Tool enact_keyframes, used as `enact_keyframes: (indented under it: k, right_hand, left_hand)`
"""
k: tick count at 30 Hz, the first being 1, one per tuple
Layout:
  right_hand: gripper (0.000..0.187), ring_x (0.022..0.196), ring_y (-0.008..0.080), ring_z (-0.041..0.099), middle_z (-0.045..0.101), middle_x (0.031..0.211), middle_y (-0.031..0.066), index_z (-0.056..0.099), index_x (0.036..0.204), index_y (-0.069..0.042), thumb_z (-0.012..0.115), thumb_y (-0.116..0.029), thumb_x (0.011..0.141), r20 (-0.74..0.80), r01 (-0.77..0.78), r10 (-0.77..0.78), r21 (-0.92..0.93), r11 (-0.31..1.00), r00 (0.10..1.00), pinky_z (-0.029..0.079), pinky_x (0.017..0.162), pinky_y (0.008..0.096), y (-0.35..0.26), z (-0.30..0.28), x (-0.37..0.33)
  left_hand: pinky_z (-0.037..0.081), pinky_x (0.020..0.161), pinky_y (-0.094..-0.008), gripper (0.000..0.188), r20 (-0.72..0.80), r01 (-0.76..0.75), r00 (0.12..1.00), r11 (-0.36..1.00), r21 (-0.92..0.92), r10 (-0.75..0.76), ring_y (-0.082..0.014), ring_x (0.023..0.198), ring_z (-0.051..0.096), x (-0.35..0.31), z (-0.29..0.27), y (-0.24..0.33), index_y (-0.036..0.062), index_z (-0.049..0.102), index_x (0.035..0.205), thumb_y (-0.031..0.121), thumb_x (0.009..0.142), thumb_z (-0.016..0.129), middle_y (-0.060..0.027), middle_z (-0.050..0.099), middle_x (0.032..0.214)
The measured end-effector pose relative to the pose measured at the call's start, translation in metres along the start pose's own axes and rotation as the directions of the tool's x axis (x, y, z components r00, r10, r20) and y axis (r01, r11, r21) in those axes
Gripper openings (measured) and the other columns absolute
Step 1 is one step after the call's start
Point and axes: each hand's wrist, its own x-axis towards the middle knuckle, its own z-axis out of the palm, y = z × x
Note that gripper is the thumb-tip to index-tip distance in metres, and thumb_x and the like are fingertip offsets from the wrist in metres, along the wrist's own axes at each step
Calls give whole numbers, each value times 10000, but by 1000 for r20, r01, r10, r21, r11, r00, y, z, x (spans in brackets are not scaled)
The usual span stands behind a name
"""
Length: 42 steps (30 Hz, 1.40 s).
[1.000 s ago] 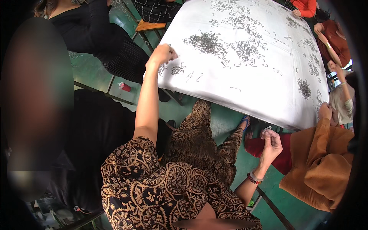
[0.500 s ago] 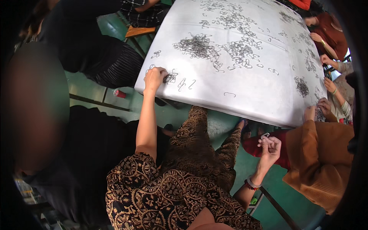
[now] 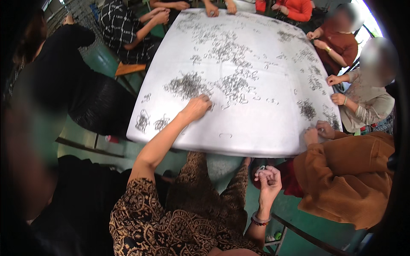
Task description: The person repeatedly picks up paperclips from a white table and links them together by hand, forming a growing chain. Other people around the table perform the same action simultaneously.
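Head view: the left hand (image 3: 199,106) bends over the near edge of the dark wire pile (image 3: 184,84) on the bench (image 3: 260,132), its grip impossible to tell; the right hand (image 3: 269,179) pinches a small pale piece (image 3: 262,168). Picking seems in hand, calling next for fine fingertip control.

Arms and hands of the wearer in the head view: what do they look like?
Left hand: ungloved, nothing seen on the wrist; its short sleeve is black with an ornate tan print. Right hand: ungloved, with a pale bangle and a dark red beaded bracelet.
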Motion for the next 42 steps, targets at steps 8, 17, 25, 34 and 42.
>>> enact_keyframes:
  k: [8, 17, 25, 34, 42]
  right_hand:
    - [301, 743, 129, 623, 666, 859, 117, 508, 1156, 52, 605, 96, 875, 113, 103, -102, -3, 995, 988, 517, 675, 255, -16, 33, 21]
    - [308, 712, 136, 635, 670, 855, 112, 516, 1168, 55, 624, 66, 880, 141, -4, -33, 252, 968, 989, 521, 688, 260, 18, 70, 51]
    - [295, 764, 114, 650, 676, 891, 67, 542, 1173, 21, 615, 57, 890, 87, 152, -150, -18, 988, 985, 508, 686, 235, 13, 76, 29]
    - [374, 774, 103, 628, 706, 976, 109, 571, 1300, 6, 613, -80, 938, 119, 144, -132, -98, 985, 984, 518, 696, 246, 9, 51, 65]
    - [243, 795, 269, 597, 613, 864, 139, 708, 1074, -17, 677, -90, 843, 383, 530, -391, -745, 404, 837, 499, 711, 361, 78, 105, 259]
  left_hand:
    - [531, 743, -467, 103, -13, 343, 939, 939, -28, -344, -356, 872, 640, -13, -11, 3, 25, 700, 795, 104, 805, 633, -170, 673, 874]
    - [514, 663, -257, 234, 318, 356, 918, 137, -925, -238, -127, 754, 624, -31, -60, 115, -43, 672, 968, 178, 889, 683, -73, 683, 873]
    - [511, 821, -290, 172, 118, 243, 939, 378, -893, -324, -123, 896, 629, -53, -60, 198, -33, 627, 1021, 113, 931, 638, -76, 695, 983]
    - [522, 785, -292, 107, 9, 160, 918, 351, -923, -396, -147, 876, 669, -54, -74, 199, -29, 586, 993, 69, 951, 578, -114, 702, 890]
    - [512, 794, -310, 100, 146, 269, 923, 327, -906, -357, -161, 869, 670, -58, -83, 201, 5, 637, 949, 90, 904, 666, -94, 700, 909]
